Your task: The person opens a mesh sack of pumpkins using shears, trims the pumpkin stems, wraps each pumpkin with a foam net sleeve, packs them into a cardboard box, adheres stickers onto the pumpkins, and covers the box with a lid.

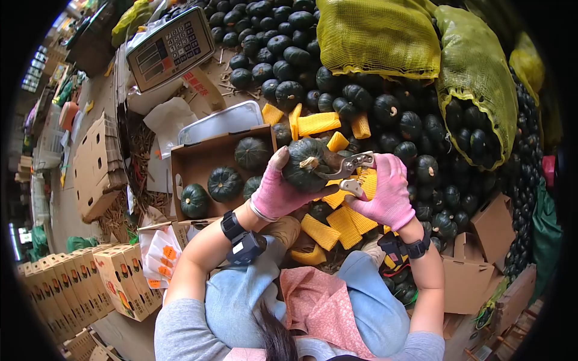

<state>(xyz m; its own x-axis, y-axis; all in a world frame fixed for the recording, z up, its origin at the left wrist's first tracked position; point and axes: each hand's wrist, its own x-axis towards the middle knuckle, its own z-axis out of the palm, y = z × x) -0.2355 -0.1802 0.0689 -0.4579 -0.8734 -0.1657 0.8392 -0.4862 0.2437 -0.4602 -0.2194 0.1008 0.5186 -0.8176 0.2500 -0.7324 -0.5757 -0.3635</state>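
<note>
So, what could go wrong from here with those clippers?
The clippers in the right hand might nip the left hand, which cradles the dark squash close by. They might also gouge the rind beside the stem. And the squash could slip, since only the left hand seems to support it.

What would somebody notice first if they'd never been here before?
Probably the bright pink gloves in the middle: the left hand holds a dark green pumpkin, and the right hand grips shears close beside it. Next might come the huge heap of pumpkins behind, with big yellow-green net sacks at the top right. Bright yellow sleeves lie scattered around the hands.
</note>
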